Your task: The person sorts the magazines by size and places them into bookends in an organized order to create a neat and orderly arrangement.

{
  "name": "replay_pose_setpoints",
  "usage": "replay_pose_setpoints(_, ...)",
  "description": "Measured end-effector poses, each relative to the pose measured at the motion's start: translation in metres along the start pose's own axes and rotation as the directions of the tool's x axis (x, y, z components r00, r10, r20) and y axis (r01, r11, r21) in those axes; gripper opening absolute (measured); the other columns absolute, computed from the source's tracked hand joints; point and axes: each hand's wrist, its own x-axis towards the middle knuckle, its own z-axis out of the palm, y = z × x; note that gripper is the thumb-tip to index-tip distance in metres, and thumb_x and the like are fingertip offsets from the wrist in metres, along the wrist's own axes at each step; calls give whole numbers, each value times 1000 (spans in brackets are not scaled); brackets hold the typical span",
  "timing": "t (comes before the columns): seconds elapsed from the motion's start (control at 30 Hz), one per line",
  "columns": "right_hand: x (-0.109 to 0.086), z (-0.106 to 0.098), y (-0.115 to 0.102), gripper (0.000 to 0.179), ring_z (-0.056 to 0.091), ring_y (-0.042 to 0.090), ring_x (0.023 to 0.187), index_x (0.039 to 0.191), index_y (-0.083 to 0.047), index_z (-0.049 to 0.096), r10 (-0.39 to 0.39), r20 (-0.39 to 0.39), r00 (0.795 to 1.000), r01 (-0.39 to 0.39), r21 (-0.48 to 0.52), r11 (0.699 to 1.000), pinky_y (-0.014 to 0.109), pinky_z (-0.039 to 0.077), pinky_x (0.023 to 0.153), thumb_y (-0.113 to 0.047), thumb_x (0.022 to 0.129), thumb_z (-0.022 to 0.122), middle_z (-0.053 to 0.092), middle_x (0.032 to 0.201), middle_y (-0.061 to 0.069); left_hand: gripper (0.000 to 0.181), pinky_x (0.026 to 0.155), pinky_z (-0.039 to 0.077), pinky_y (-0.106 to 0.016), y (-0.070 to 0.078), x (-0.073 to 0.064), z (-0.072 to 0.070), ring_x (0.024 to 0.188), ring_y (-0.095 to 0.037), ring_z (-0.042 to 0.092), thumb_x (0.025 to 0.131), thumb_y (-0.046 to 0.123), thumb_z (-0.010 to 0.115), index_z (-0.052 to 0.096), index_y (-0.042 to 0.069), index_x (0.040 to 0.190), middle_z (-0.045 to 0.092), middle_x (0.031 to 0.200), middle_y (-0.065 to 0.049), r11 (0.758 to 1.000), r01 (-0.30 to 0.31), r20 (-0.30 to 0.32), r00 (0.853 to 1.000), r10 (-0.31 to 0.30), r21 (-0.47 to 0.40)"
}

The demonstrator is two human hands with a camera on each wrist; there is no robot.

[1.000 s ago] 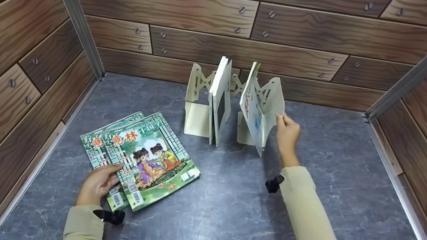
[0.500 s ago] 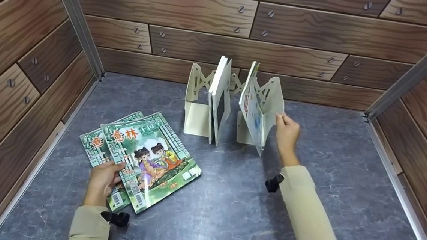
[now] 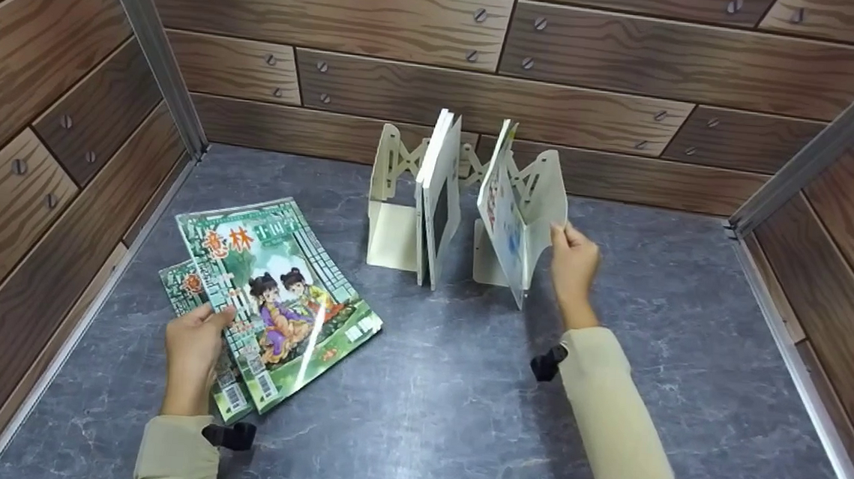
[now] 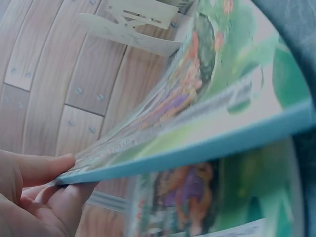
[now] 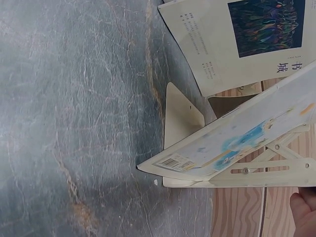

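Observation:
My left hand (image 3: 198,344) pinches the spine edge of a green magazine (image 3: 294,313), thumb on the cover and fingers beneath. In the left wrist view that magazine (image 4: 197,94) is lifted at the pinched edge, above a second green magazine (image 3: 232,395) lying on the floor. My right hand (image 3: 574,268) pinches the outer edge of the right end plate of a cream expandable bookend (image 3: 395,237). Against that plate leans a thin white magazine (image 3: 507,222). Upright at the middle of the bookend stand further white magazines (image 3: 434,195), one with a dark cover picture (image 5: 266,27).
A wood-plank-patterned wall (image 3: 408,84) rises behind the bookend, with similar walls at both sides. Grey metal strips (image 3: 801,371) edge the dark marbled floor (image 3: 452,421). Black wrist cameras (image 3: 229,436) sit on both sleeves.
My left hand has raised the upper green magazine and shifted it up and left, after first sliding it slightly right. The right hand and bookend have stayed in place.

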Motion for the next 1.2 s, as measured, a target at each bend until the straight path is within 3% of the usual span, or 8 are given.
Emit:
replay_pose_setpoints(0.03,0,0,0,16,27,-4,47,96,4,78,4,3,1000,-4,-3,1000,15,21,45,-9,92,69,40,50,-17,34,41,27,-20,2,0,1,39,-4,23,95,8,63,60,-22,109,50,76,-41,1000,-20,-26,999,20,-10)
replay_pose_setpoints(0.1,0,-1,0,17,27,-3,47,99,3,78,15,9,1000,-15,-1,1000,15,22,45,-9,92,69,43,51,-15,46,52,44,-22,8,-4,0,44,-8,40,96,9,62,53,-13,135,64,116,-36,999,-31,-39,999,30,-10)
replay_pose_setpoints(0.17,-1,0,1,16,31,-4,48,99,2,78,25,5,1000,-25,0,1000,13,25,46,-9,92,69,51,55,-14,44,75,56,-29,13,-7,0,67,-19,63,96,10,62,54,-12,134,64,118,-36,999,-35,-50,998,34,-19)
replay_pose_setpoints(0.27,0,1,1,16,36,-3,51,98,2,78,30,-7,1000,-30,9,1000,12,29,47,-9,91,70,58,60,-12,46,104,50,-44,19,-15,-1,111,-33,63,96,11,63,51,-8,136,53,137,-30,998,-63,-66,996,64,14)
replay_pose_setpoints(0.33,0,1,1,15,36,-4,52,96,3,78,25,-14,1000,-25,12,1000,12,29,48,-9,90,71,57,60,-13,28,79,57,-33,22,-18,1,87,-30,65,95,10,65,69,-11,111,71,100,-31,994,-104,-92,990,107,36)
replay_pose_setpoints(0.43,0,1,2,15,33,-4,50,94,4,78,15,-13,1000,-15,14,1000,13,26,47,-8,90,70,50,54,-15,41,44,31,-22,24,-23,3,47,-15,33,93,11,68,49,2,58,39,51,-3,980,-181,-127,973,190,85)
replay_pose_setpoints(0.5,1,1,2,15,32,-6,49,91,5,78,11,-13,1000,-11,10,1000,13,26,47,-8,90,70,47,53,-17,54,42,17,-20,25,-25,5,45,-9,18,92,12,70,30,12,56,20,52,6,969,-229,-126,963,239,91)
replay_pose_setpoints(1.2,-1,1,-3,17,39,-5,54,101,4,76,30,-9,1000,-30,18,999,11,31,49,-8,91,69,73,85,20,57,43,19,-18,27,-52,14,44,-1,16,90,13,74,28,-1,59,17,52,9,862,-488,-119,855,504,137)
